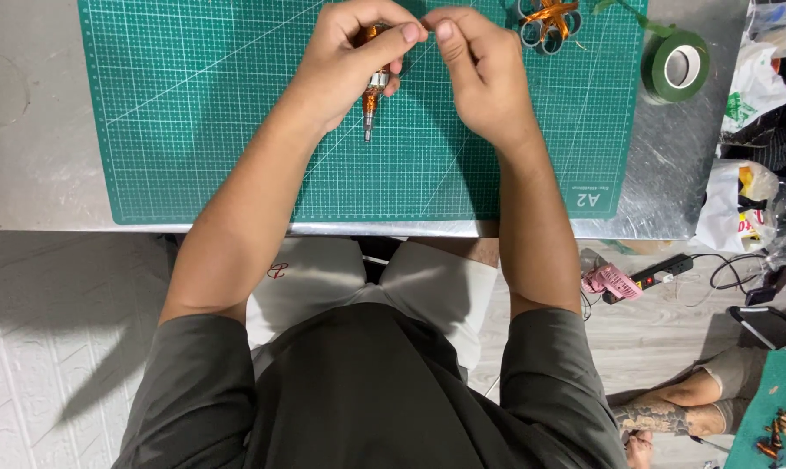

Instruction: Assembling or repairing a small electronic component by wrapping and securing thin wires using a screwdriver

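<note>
Over a green cutting mat (193, 113), my left hand (350, 61) grips a small motor rotor (374, 91) with copper windings, its steel shaft pointing down toward me. My right hand (480, 74) is close beside it, thumb and forefinger pinched together at the rotor's top, where both thumbs nearly touch. What the right fingers pinch is too thin to see. Most of the rotor is hidden inside my left fist.
A grey round part with copper wire (548, 19) lies at the mat's far edge. A roll of green tape (676, 66) sits on the metal table (28, 130). Plastic bags (745, 204) lie right. Another person's legs and hand (714, 399) are at bottom right.
</note>
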